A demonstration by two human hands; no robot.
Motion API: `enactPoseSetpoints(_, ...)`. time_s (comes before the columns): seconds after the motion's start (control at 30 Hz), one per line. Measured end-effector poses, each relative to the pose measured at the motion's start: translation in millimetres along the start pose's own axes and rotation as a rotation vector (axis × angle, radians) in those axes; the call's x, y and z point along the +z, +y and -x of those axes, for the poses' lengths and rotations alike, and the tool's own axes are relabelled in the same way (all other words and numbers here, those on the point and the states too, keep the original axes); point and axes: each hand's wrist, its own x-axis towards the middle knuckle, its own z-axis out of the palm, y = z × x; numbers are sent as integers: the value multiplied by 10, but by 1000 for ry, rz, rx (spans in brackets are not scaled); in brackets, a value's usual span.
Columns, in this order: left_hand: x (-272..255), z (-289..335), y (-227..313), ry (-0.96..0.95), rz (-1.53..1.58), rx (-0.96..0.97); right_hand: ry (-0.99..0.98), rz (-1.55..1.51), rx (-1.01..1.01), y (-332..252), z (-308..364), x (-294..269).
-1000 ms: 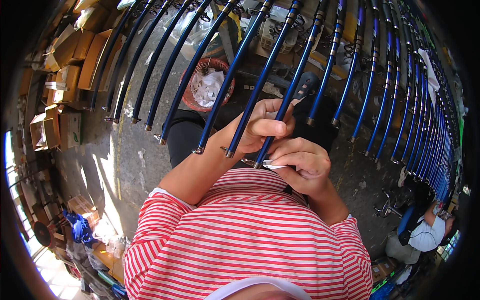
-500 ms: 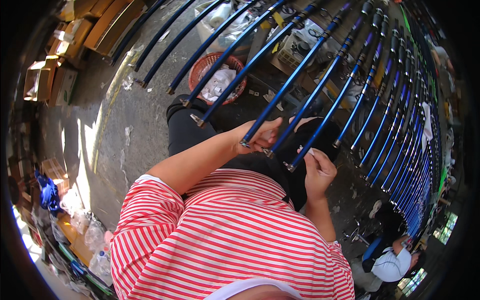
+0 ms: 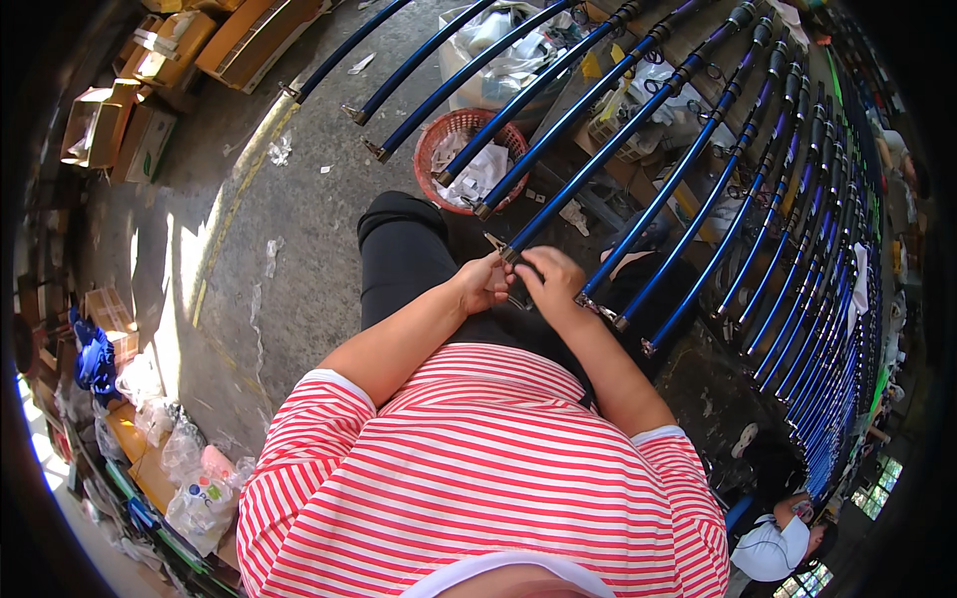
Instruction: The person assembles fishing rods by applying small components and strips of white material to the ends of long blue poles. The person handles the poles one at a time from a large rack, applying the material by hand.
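Many blue fishing rods slant side by side, dark handles at the far end and small metal fittings at their near ends. One fishing rod (image 3: 588,169) reaches down between my hands. My left hand (image 3: 482,283) is closed at its near end, just below the metal fitting (image 3: 495,242). Close on the right, my right hand (image 3: 554,277) bends in with its fingers pinched at the same rod end. Whatever sits between those fingertips is too small to make out. Another fishing rod (image 3: 653,204) passes just right of my right hand.
A red plastic basket (image 3: 423,159) with white scraps stands on the floor beyond my knee. Cardboard boxes (image 3: 254,40) are stacked at the far left. Plastic bags (image 3: 199,508) lie at the near left. Another person (image 3: 773,548) works by the rods at the lower right.
My right hand has moved left from a rod further right and now meets my left hand at one rod end. In the picture, the rods and basket sit further right.
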Motion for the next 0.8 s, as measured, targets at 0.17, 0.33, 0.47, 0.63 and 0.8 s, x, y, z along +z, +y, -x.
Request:
enactPoseSetpoints(0.17, -71, -278, -121, -13, -35, -14, -97, 46, -107, -48, 166, 133)
enactPoseSetpoints(0.33, 186, -167, -88, 69, 13, -76, -233, 39, -45, 168, 194, 320)
enactPoseSetpoints(0.47, 325, -81, -89, 252, 20, -62, -273, -26, -40, 366, 258, 463)
enactPoseSetpoints(0.63, 220, -469, -473, 269, 79, -48, -296, 41, -23, 591, 580, 499)
enactPoseSetpoints(0.8, -48, -906, -900, -286, 319, -143, -248, 131, -129, 793, 920, 132)
